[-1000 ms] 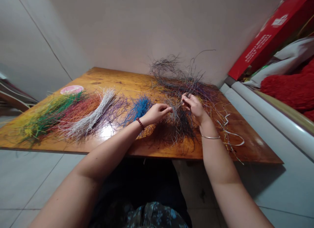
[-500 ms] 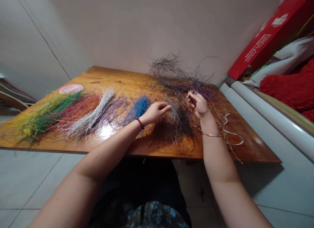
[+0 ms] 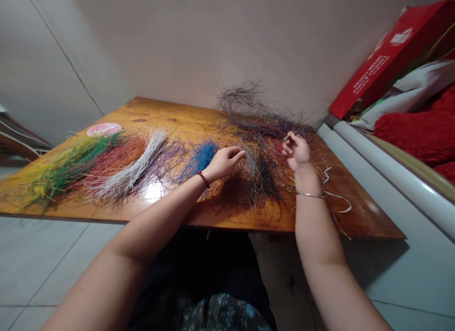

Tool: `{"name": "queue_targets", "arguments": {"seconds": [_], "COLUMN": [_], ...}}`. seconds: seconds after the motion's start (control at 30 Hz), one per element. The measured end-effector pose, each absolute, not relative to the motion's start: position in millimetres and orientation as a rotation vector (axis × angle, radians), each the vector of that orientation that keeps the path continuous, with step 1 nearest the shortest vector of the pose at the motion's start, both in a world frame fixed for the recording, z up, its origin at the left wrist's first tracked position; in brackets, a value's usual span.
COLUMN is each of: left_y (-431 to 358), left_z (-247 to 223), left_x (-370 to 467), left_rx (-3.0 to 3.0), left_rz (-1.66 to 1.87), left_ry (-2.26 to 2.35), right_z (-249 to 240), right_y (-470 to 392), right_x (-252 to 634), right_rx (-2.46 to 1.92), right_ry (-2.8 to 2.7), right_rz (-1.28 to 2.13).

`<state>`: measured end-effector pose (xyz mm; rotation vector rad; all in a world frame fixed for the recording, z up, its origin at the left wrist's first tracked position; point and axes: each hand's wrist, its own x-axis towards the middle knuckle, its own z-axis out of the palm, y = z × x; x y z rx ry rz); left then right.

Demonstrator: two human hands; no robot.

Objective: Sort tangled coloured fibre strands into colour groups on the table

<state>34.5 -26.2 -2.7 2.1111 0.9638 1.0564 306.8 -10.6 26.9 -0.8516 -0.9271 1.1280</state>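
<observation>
Thin coloured strands lie in bunches on a wooden table (image 3: 199,217). My left hand (image 3: 227,161) hovers between the blue bunch (image 3: 204,155) and the grey strands (image 3: 251,162), its thumb and fingers drawn together; what they hold, if anything, is too small to see. My right hand (image 3: 297,150) pinches at the right end of a tangled dark pile (image 3: 252,120), fingers closed on dark strands. Black strands (image 3: 266,184) lie between my hands, nearer the front edge.
White (image 3: 142,167), green (image 3: 83,160), yellow (image 3: 46,174) and orange (image 3: 131,151) bunches lie at the left, near a pink disc (image 3: 104,129). White strips (image 3: 341,203) lie at the right. Beyond the table are a red box (image 3: 387,60) and red material (image 3: 419,132).
My right hand has moved slightly to the right, and the strands that stuck up above it now lie lower. My left hand has barely moved.
</observation>
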Motion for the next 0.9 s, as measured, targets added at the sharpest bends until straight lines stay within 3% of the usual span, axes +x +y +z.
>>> {"name": "queue_targets", "arguments": {"seconds": [0.9], "left_y": [-11.4], "left_z": [-2.8], "left_x": [24.0], "left_rx": [1.712], "left_rz": [1.827], "left_ry": [1.172], "right_z": [23.1], "right_y": [-4.2], "right_x": [321.4], "right_rx": [-0.842], "right_ry": [-0.915], "right_rz": [1.042]}}
